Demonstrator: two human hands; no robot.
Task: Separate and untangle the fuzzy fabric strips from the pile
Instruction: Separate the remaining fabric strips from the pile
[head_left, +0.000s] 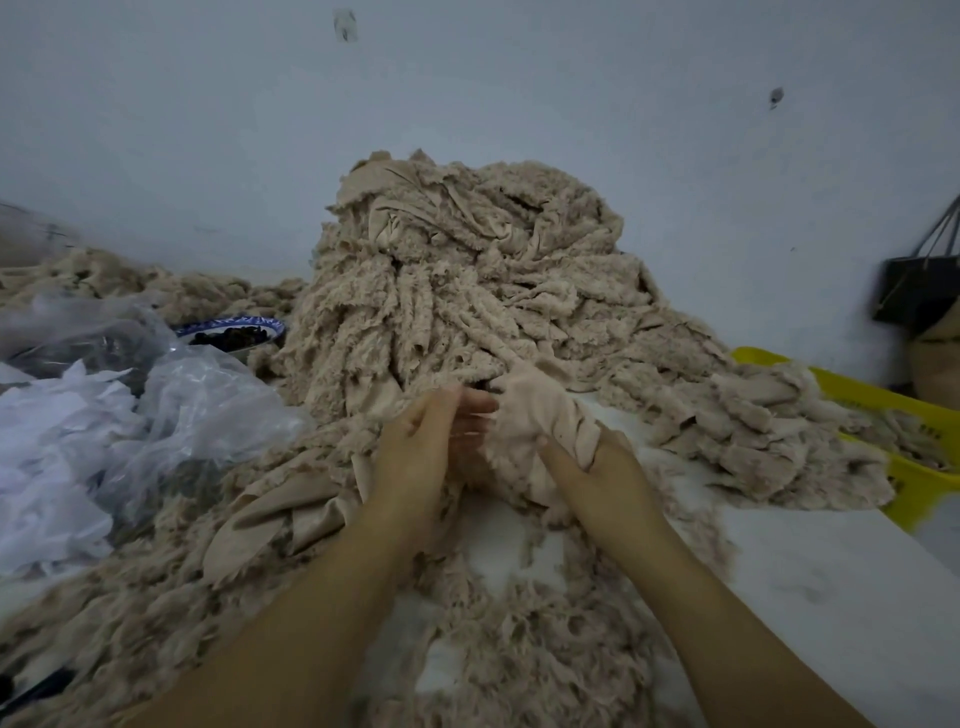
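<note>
Fingers, right hand (592, 467): clenched round a bundle of strips (535, 421), held just in front of the foot of the pile (467, 280).
Fingers, left hand (415, 447): they reach across to the bundle's left edge. Motion blur hides whether they pinch a strip or only touch it, so this cannot be told.
Pile: heaped high against the wall at the back of the desk (805, 582). Strips from your bundle appear to run up into it.
Loose strips (519, 649): spread over the desk beneath both forearms.
Risk, snag: you hold several strips at once and their far ends look buried. A hard pull would probably tighten the knots, or tear the fabric and shed fluff.
Risk, slide: the pile is tall and steep. Drawing from its foot could bring the upper layers down over your hands.
Risk, re-tangle: a freed strip dropped onto the loose strips would mix back in. Lay it apart from them.
Risk, bowl (234, 332): it holds dark contents and stands just beside the pile's left flank. A slide or a sweeping tug could bury it, or fluff could fall in.
Risk, yellow basket (914, 483): strips drape over its rim at the desk's right edge. If they are linked to your bundle, a pull could drag it.
Precaution: work one strip at a time with short pulls, and steady the pile with the free hand.
</note>
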